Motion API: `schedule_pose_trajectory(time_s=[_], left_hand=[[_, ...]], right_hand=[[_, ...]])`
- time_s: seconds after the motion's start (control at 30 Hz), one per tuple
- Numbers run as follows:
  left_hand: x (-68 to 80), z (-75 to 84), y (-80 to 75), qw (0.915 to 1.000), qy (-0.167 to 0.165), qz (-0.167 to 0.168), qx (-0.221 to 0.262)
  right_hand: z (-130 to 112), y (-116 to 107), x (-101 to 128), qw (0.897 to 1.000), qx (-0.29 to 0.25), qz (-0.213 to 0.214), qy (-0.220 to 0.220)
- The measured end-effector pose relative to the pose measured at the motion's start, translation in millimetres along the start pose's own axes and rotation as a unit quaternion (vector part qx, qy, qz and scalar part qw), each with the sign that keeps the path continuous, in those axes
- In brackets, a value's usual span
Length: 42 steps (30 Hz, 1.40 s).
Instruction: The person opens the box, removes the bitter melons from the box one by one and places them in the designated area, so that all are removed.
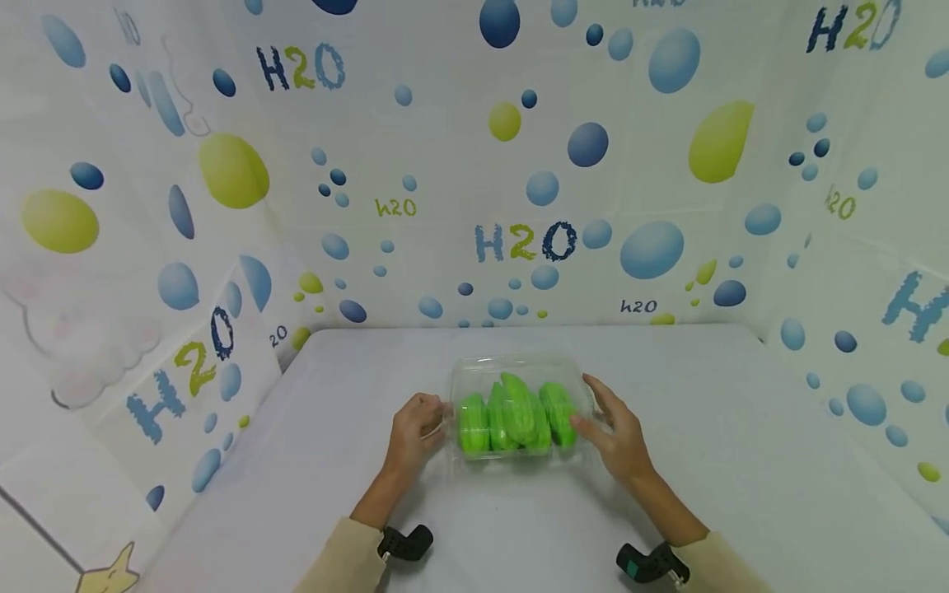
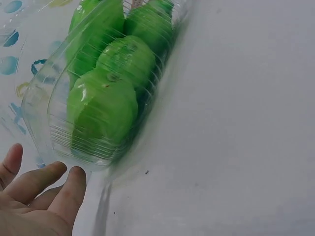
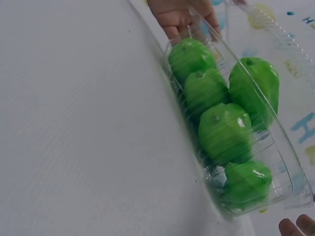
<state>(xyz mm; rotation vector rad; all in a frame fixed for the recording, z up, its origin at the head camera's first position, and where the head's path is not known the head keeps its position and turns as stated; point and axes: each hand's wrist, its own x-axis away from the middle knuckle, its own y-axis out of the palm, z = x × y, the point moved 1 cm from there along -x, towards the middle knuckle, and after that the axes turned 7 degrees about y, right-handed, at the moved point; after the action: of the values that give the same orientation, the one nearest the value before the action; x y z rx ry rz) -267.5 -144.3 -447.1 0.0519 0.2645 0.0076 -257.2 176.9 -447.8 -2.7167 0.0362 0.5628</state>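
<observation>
A clear plastic clamshell box (image 1: 519,371) lies on the white table, closed over several bright green fruits (image 1: 511,416). My left hand (image 1: 424,418) touches the box's left end with relaxed fingers. In the left wrist view the fingertips (image 2: 74,177) meet the box (image 2: 39,98) at its bottom rim, beside the nearest green fruit (image 2: 103,108). My right hand (image 1: 606,418) rests its spread, straight fingers against the box's right end. In the right wrist view only the right hand (image 3: 297,227) fingertips show, by the box (image 3: 290,162) corner, and the left hand (image 3: 183,17) sits at the far end.
The white table (image 1: 741,445) is walled at the back and both sides by sheets printed with blue and green bubbles and "H2O" (image 1: 525,241). A black wrist mount (image 1: 404,543) sits on each forearm. A printed panel (image 1: 185,387) leans at the left.
</observation>
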Motion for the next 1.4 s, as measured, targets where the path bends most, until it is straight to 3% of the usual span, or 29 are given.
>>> schedule_pose_trajectory(time_s=[0.2, 0.27, 0.4, 0.63, 0.9, 1.13, 1.4], left_hand=[[-15.3, -1.0, 0.5, 0.9955, -0.056, 0.049, 0.058], [-20.4, -0.8, 2.8, 0.9943, -0.058, 0.069, 0.058], [-29.6, -2.8, 8.4, 0.9949, -0.049, 0.088, 0.007], [-41.0, -10.9, 15.8, 0.9945, -0.036, 0.082, -0.053], [-39.3, -20.3, 18.1, 0.9925, -0.019, 0.071, -0.097], [-40.7, -20.7, 20.6, 0.9876, -0.005, 0.081, -0.134], [-38.9, -23.4, 24.0, 0.9826, 0.003, 0.077, -0.169]], right_hand=[[-10, 3, -8, 0.997, -0.010, 0.071, -0.038], [-14, 4, -12, 0.995, -0.011, 0.089, -0.047], [-21, 3, -23, 0.992, -0.008, 0.113, -0.057], [-32, 2, -42, 0.987, -0.024, 0.158, -0.024], [-33, 3, -60, 0.980, -0.090, 0.177, -0.010], [-33, 6, -78, 0.969, -0.112, 0.215, 0.046], [-31, 2, -100, 0.973, -0.114, 0.193, 0.056]])
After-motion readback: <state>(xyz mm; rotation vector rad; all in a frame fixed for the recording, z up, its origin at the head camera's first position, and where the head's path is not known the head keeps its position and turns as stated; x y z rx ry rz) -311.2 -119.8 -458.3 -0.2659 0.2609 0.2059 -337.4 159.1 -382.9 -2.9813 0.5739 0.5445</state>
